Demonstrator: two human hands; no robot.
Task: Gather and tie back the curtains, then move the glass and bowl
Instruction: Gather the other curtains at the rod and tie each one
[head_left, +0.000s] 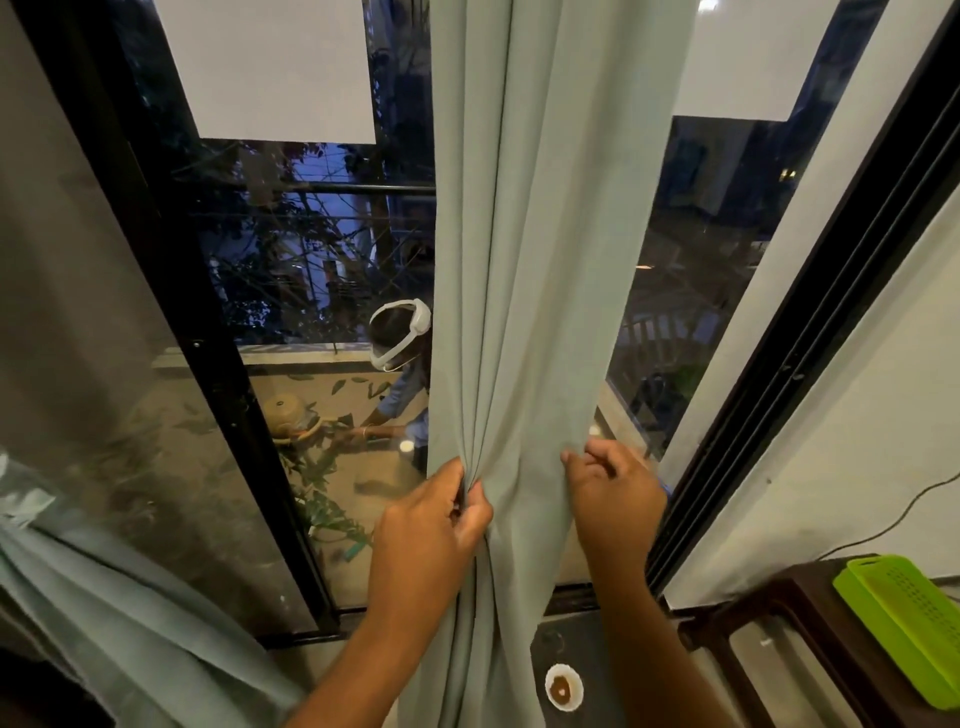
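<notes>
Second pale grey-green curtain panel (104, 597) bunched at lower left, against black-framed glass door (171, 270). Left hand (431, 525) pinches folds of hanging pale grey-green fabric curtain (540, 260) at centre, thumb and fingers closed on cloth. Right hand (613, 493) grips curtain's right edge, fingers curled. Small white bowl (563, 687) on floor below. Green perforated plastic tray (904, 618) on dark wooden table (753, 618), far right.

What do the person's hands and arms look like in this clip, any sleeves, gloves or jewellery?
Both are bare: the left hand and right hand wear no gloves, and no rings or watch show. The forearms are uncovered to the frame's bottom edge, with no sleeve in view.
</notes>
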